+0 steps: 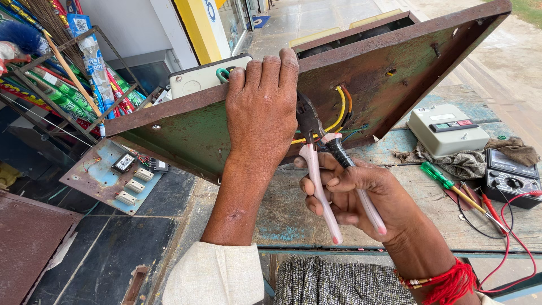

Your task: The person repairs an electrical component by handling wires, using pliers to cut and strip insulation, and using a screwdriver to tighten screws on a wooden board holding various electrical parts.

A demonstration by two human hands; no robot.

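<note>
My left hand (261,107) grips the top edge of a rusty green metal panel (395,73) that stands tilted on the worn table (293,214). My right hand (361,195) holds pliers (316,164) with pale pink handles; their dark jaws point up at the panel, close to yellow and orange wires (340,110) coming out of it. The jaw tips are partly hidden behind my left hand.
On the table at right lie a grey switch box (446,131), a rag (460,162), a green-handled screwdriver (446,183) and a black multimeter (512,179) with red leads. A second rusty panel with switches (110,175) leans at left below a rack of packets (84,79).
</note>
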